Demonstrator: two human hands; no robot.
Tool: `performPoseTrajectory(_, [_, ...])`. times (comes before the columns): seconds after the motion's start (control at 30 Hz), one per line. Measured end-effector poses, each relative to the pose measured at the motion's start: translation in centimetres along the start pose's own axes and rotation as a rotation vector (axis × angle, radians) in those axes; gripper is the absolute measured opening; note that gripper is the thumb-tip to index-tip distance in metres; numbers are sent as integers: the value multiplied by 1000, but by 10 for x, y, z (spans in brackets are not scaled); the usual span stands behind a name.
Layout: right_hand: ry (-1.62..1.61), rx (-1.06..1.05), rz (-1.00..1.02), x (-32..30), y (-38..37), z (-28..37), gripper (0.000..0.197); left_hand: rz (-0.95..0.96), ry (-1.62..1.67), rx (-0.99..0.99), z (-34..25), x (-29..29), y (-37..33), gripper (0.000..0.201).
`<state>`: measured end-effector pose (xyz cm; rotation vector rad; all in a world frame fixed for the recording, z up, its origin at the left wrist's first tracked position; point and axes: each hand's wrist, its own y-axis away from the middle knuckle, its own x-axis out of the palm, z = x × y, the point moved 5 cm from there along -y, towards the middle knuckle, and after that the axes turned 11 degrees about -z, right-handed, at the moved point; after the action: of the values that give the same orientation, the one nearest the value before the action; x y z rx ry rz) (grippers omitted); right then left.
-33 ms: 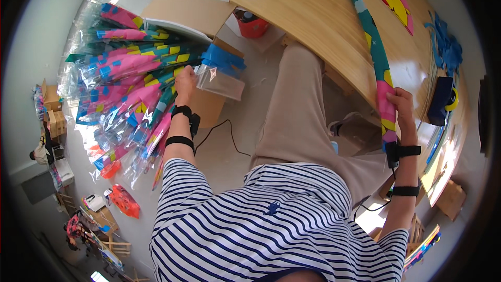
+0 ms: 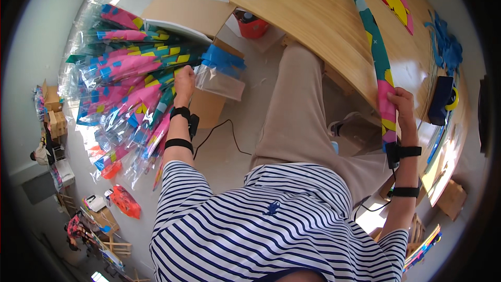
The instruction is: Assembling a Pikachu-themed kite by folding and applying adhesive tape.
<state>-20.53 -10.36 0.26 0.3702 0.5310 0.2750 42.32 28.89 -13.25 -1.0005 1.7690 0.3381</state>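
one folded strip [image 2: 371, 47] points forward over the table [image 2: 297, 5] — the right hand [image 2: 403, 106] pinches its nearer part; left hand [image 2: 185, 82], at bagged strips [image 2: 130, 65] — its grip i cannot tell.

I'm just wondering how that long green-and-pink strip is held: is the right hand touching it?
Touching. The head view shows the right hand with its fingertips overlapping the pink part of the strip, no gap between.
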Motion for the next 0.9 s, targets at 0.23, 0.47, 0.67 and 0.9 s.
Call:
performPoseTrajectory(0.23, [-288, -62, 207, 35, 28, 62, 13, 509, 596, -168, -108, -69, -19, 10])
performPoseTrajectory(0.47, [-469, -285, 614, 138, 93, 193, 15, 906, 954, 66, -309, -145, -16, 9])
performPoseTrajectory(0.67, [-321, -327, 646, 140, 113, 213, 16, 784, 1112, 130, -383, -147, -17, 18])
performPoseTrajectory(0.9, [-370, -270, 466, 71, 99, 172, 12, 1018, 1185, 90, -387, -90, 25, 30])
